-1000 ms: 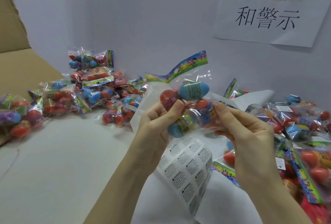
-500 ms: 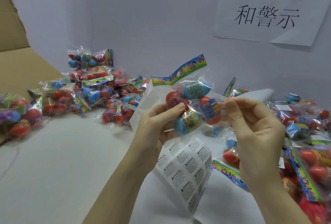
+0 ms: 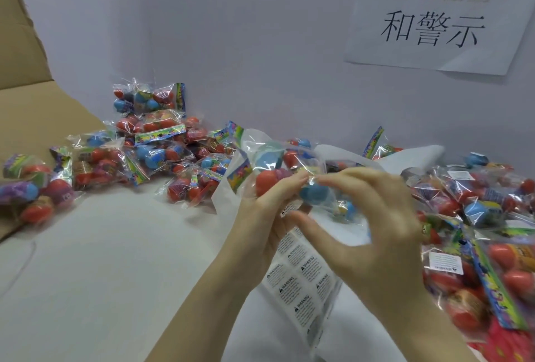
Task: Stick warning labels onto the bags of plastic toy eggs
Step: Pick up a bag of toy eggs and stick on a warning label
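A clear bag of toy eggs point(image 3: 269, 164), with red and blue eggs and a colourful header strip, is held up over the table's middle. My left hand point(image 3: 257, 216) grips it from below with the thumb on a red egg. The same hand also holds a sheet of white warning labels point(image 3: 301, 283), which hangs down beneath it. My right hand point(image 3: 373, 225) is blurred; its forefinger rests on the bag's top and its thumb sits under a blue egg, beside the sheet's upper edge.
Several bagged eggs are heaped at the back left point(image 3: 150, 141) and more on the right point(image 3: 486, 216), some bearing white labels. A cardboard box flap point(image 3: 26, 100) stands at the far left. A paper sign point(image 3: 434, 14) hangs on the wall. White table surface point(image 3: 101, 274) lies in front.
The bag has been turned and lowered: its header strip, which pointed up, now faces down to the left. My right hand has shifted left across the bag, thumb down by the label sheet.
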Demonstrator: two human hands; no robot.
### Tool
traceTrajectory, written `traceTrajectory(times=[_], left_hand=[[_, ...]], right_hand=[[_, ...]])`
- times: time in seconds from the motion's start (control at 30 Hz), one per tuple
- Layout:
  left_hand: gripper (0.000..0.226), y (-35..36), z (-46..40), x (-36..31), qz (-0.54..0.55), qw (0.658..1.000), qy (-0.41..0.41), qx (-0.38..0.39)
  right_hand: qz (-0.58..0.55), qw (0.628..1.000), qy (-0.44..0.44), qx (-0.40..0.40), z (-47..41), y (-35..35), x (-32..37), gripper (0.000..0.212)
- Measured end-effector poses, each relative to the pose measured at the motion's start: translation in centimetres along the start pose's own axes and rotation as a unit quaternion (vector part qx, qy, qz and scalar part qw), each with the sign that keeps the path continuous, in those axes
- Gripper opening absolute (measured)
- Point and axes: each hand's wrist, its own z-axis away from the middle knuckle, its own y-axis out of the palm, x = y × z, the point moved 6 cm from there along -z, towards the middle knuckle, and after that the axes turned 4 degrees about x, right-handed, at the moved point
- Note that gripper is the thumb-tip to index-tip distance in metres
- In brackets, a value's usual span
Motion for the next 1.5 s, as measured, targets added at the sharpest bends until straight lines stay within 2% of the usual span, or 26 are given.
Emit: traceTrajectory(times=[0.07, 0.17, 0.27, 0.4, 0.5, 0.7, 0.87, 0.97, 1.0, 1.03, 1.1, 1.17, 1.23, 1.3, 1.4, 1.5], left_hand=[[0.037, 0.2, 0.0, 0.1, 0.001, 1.0, -0.001, 0.014], [0.021, 0.3, 0.0, 0.4, 0.003, 0.999, -0.004, 0.036], [0.01, 0.6, 0.0, 0.4, 0.022, 0.998, -0.003, 0.06], [0.027, 0.5, -0.1, 0.5, 0.036, 0.998, -0.007, 0.047], [0.027, 0.5, -0.1, 0.6, 0.043, 0.998, -0.011, 0.044], [0.035, 1.0, 0.2, 0.3, 0.06, 0.997, -0.009, 0.05], [0.053, 1.5, 0.4, 0.4, 0.067, 0.993, -0.021, 0.094], [0.053, 1.5, 0.6, 0.2, 0.014, 0.994, -0.021, 0.108], [0.051, 1.2, 0.5, 0.0, -0.026, 0.996, -0.006, 0.083], [0.051, 0.6, 0.4, -0.3, -0.077, 0.996, 0.019, 0.038], [0.056, -0.5, 0.4, -1.1, -0.196, 0.976, 0.079, -0.06], [0.064, -0.8, 0.5, -1.5, -0.285, 0.947, 0.106, -0.104], [0.072, -0.8, 0.5, -1.1, -0.288, 0.949, 0.083, -0.102], [0.064, -0.5, 0.3, -0.4, -0.229, 0.971, 0.034, -0.056], [0.028, 0.1, 0.3, -0.4, -0.198, 0.98, 0.013, 0.013], [0.034, 0.3, 0.3, -0.5, -0.206, 0.978, 0.006, 0.036]], right_hand=[[0.056, 0.998, -0.032, 0.001, 0.3, 0.4, 0.2, 0.024], [0.042, 0.998, -0.026, -0.024, 0.4, 0.0, -0.2, 0.014], [0.021, 0.999, -0.014, -0.032, 0.3, -0.3, -0.4, 0.016], [0.024, 0.999, -0.023, -0.043, 0.2, -0.6, -0.2, 0.015], [0.029, 0.997, -0.037, -0.053, 0.3, -0.6, 0.0, 0.01], [0.126, 0.986, -0.109, -0.017, 0.7, 0.6, 0.6, 0.014], [0.105, 0.992, -0.048, -0.043, 0.7, 0.2, 0.0, 0.02], [-0.004, 0.995, 0.074, -0.062, 0.4, -0.5, -1.3, 0.03], [-0.084, 0.984, 0.142, -0.073, 0.4, -0.6, -2.1, 0.03], [-0.184, 0.956, 0.214, -0.083, 0.4, -0.6, -2.8, 0.031], [-0.36, 0.869, 0.328, -0.09, 0.5, 0.0, -4.0, 0.033], [-0.46, 0.791, 0.397, -0.069, 0.7, 0.7, -4.8, 0.034], [-0.508, 0.741, 0.439, -0.032, 1.0, 1.5, -4.9, 0.039], [-0.52, 0.718, 0.463, 0.012, 1.2, 2.0, -5.0, 0.033], [-0.507, 0.724, 0.462, 0.08, 1.0, 2.2, -4.8, 0.026], [-0.485, 0.753, 0.423, 0.139, 0.7, 2.4, -4.0, 0.017]])
